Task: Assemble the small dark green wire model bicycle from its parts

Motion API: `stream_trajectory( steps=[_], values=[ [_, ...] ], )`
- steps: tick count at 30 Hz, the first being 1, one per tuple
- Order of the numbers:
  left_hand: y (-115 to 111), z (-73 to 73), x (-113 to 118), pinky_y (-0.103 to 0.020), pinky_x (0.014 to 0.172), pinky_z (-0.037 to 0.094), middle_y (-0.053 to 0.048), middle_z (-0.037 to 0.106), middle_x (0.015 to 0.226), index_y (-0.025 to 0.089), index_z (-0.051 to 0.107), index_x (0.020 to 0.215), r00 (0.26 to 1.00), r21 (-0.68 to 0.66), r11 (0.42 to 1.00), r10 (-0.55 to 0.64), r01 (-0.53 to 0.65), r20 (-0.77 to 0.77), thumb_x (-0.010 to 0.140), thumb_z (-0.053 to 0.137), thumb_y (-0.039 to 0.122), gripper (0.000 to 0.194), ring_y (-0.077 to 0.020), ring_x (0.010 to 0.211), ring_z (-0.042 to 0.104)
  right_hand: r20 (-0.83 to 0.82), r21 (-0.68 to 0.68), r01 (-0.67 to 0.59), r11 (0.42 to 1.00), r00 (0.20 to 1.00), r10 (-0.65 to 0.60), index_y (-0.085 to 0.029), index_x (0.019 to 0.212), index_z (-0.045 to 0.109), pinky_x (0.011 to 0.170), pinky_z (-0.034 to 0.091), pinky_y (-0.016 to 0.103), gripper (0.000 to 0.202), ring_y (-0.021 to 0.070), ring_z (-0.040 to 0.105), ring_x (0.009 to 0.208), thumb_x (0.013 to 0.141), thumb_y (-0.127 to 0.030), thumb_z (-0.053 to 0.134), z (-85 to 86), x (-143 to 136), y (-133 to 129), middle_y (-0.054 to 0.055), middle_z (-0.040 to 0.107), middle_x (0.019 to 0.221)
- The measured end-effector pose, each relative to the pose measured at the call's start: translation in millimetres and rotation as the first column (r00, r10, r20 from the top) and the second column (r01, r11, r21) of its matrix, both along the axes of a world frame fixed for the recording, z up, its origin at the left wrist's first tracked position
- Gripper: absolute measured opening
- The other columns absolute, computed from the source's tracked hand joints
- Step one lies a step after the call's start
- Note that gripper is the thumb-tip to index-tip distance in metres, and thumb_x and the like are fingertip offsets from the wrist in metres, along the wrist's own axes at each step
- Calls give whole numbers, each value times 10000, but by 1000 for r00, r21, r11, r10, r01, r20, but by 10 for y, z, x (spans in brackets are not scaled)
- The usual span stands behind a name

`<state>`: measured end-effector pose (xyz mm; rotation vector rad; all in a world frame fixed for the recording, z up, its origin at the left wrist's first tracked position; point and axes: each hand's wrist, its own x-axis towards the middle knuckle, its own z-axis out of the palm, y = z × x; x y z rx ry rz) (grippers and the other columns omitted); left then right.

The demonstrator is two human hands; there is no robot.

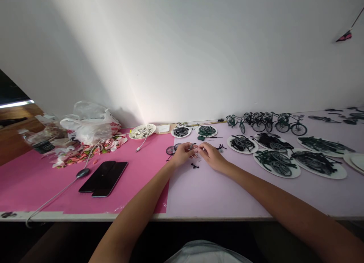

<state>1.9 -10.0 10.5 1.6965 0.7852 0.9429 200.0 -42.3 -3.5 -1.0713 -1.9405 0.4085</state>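
Note:
My left hand is closed in a pinch, with a small grey part showing at its fingertips. Its exact kind is too small to tell. Close against it, my right hand also has its fingers pinched together, and what lies between them is hidden. A toy bicycle wheel lies just left of my left hand, partly covered by it. Below the hands, a small black piece rests on the pale table covering. Right of my right fingers lies a dark bicycle part.
Plates of bicycle parts spread to the right, with assembled toy bicycles behind. Two small plates stand beyond my hands. Two phones, a cable, artificial petals and a plastic bag lie left.

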Motion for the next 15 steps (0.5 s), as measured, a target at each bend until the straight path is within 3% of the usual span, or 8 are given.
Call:
stream_trajectory(
  steps=[4,15],
  values=[
    [11,-1,-12,-273,662,520,-74,726,850,126,691,1007,1000,13,1000,3,-3,-7,791,803,639,567,-153,686,673,5,17,3,1000,1000,-3,-226,988,606,725,477,301,188,176,624,813,1024,-403,555,-36,0,20,44,704,1055],
    [25,-9,14,-321,800,563,-114,751,982,128,703,1053,997,-53,998,-43,46,60,847,735,670,580,-191,818,736,-15,65,13,998,1000,-12,-236,1026,594,715,484,308,124,188,617,797,1009,-349,547,-59,-1,39,44,686,1018]
  ],
)
